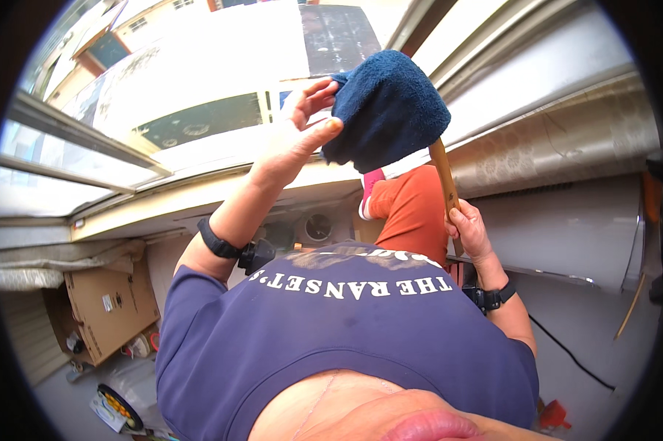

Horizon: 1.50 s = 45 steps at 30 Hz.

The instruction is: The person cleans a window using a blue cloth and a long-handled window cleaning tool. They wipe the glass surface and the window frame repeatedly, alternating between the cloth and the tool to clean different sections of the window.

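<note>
A dark blue towelling cloth [386, 113] is draped over the far end of a wooden handle [446, 171] and hides whatever is at that end. My right hand [469, 229] grips the lower part of this handle, thumb along its side. At the left edge of the cloth is my left hand [304, 124], its fingers and thumb spread apart. Its fingertips touch or nearly touch the fabric, and I see no closed grip. Both hands are raised in front of my chest, before a window sill [221, 187].
Window frame bars [89, 132] run along the left, with buildings outside. A rolled patterned sheet [562, 138] lies along the right side. Down to the left are an open cardboard box [113, 308] and a dark dish of small yellow items [116, 405]. A black cable [571, 350] trails at right.
</note>
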Tool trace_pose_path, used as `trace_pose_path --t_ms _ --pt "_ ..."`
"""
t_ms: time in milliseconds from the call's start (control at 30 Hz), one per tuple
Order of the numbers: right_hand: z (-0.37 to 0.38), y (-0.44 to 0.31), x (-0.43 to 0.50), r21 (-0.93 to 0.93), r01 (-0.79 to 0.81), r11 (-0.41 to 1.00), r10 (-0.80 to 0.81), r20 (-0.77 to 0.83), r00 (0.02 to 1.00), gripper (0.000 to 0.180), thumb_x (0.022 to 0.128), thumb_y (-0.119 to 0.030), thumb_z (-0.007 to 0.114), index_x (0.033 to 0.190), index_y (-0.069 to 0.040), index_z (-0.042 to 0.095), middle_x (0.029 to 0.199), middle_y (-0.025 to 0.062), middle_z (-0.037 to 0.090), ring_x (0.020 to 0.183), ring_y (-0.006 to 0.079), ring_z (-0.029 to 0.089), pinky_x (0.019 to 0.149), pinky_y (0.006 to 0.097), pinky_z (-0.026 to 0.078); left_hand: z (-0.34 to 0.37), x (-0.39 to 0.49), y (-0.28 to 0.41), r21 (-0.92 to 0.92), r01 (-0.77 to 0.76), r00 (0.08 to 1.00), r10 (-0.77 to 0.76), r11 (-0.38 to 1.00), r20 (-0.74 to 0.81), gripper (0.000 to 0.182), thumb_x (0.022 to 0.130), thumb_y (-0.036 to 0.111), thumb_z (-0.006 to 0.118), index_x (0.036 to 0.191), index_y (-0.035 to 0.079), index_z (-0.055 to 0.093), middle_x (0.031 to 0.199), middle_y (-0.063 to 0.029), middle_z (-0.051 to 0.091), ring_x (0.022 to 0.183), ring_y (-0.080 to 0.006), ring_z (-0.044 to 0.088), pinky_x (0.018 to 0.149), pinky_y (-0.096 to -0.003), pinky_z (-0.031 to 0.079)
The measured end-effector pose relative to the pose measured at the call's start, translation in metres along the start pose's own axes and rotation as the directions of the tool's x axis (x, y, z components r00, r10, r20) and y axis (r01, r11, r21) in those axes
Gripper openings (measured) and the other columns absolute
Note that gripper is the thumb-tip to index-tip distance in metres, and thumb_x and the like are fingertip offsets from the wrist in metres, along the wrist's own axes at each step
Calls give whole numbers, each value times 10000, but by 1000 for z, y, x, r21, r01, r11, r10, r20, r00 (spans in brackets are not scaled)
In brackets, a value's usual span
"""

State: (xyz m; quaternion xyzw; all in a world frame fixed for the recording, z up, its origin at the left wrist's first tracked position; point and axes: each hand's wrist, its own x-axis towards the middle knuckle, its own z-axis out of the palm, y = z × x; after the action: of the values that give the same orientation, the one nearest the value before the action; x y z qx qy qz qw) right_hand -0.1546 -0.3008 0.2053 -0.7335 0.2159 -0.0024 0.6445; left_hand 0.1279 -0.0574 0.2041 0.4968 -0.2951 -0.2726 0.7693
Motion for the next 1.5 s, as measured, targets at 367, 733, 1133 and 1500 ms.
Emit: trace_pose_path --t_ms 367,733,1133,1500 --pt "-26 70 33 -13 -73 997 65 -325 944 301 980 -374 519 829 -114 540 592 -48 446 496 40 378 454 203 303 -16 -45 -58 -25 411 911 -412 911 -15 413 930 281 659 1257 64 533 1207 -77 611 1070 -138 586 923 -273 454" --pt "-20 80 156 -20 -77 997 69 -270 960 338 974 -441 534 840 -131 545 596 -50 461 479 29 385 412 200 286 -41 -102 -92 11 577 802 -564 817 -199 413 910 350 663 1196 67 570 1109 -32 625 988 -96 591 841 -239 453" --pt "-10 68 307 126 -111 986 118 -49 992 412 1000 -482 438 928 -97 566 713 -3 526 587 85 459 519 221 373 -72 -178 -113 -172 580 676 -588 796 -443 352 911 337 668 1137 86 572 1046 -16 626 872 -69 578 762 -213 460" --pt "13 31 420 -261 172 950 -94 285 954 323 991 -379 541 976 -71 638 648 -49 509 536 32 419 475 199 324 -84 -216 -137 -299 613 427 -624 732 -655 277 896 354 680 1048 138 600 986 14 636 860 -72 577 739 -230 458"
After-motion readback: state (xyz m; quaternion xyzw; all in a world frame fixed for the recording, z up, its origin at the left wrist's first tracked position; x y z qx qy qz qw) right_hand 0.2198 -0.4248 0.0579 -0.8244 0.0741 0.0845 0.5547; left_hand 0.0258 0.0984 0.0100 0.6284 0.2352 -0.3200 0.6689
